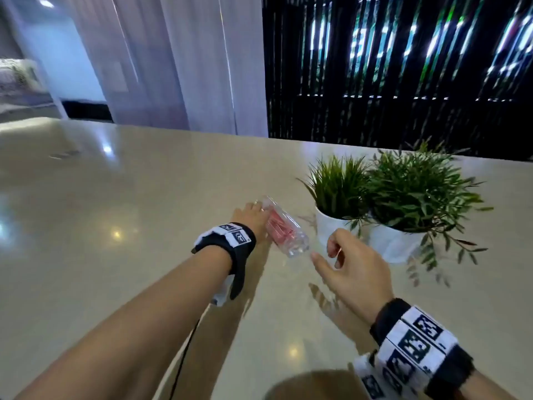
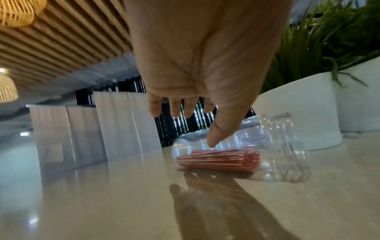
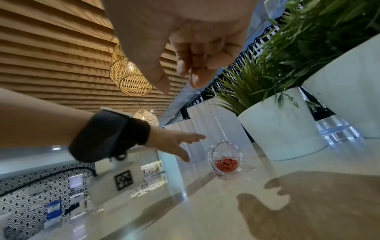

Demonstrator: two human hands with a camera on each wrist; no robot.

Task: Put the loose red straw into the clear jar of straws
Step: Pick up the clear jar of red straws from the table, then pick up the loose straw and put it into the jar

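Observation:
A clear jar [image 1: 285, 232] lies on its side on the table, its mouth towards me. A bundle of red straws [image 1: 278, 229] lies inside it along the lower wall. The bundle [image 2: 218, 160] fills about half the jar's [image 2: 267, 146] length. Seen end-on through the jar mouth [image 3: 225, 157], one straw [image 3: 228, 157] lies askew on top. My left hand [image 1: 253, 210] hovers open at the jar's far left side, fingers straight; the right wrist view shows a gap between them. My right hand [image 1: 324, 252] hangs just before the mouth, fingers loosely curled, nothing in them.
Two green plants in white pots [image 1: 331, 226] [image 1: 395, 243] stand close to the right of the jar, leaves overhanging. The beige table [image 1: 144, 197] stretches far to the left and towards me. A dark slatted wall runs behind the table's far edge.

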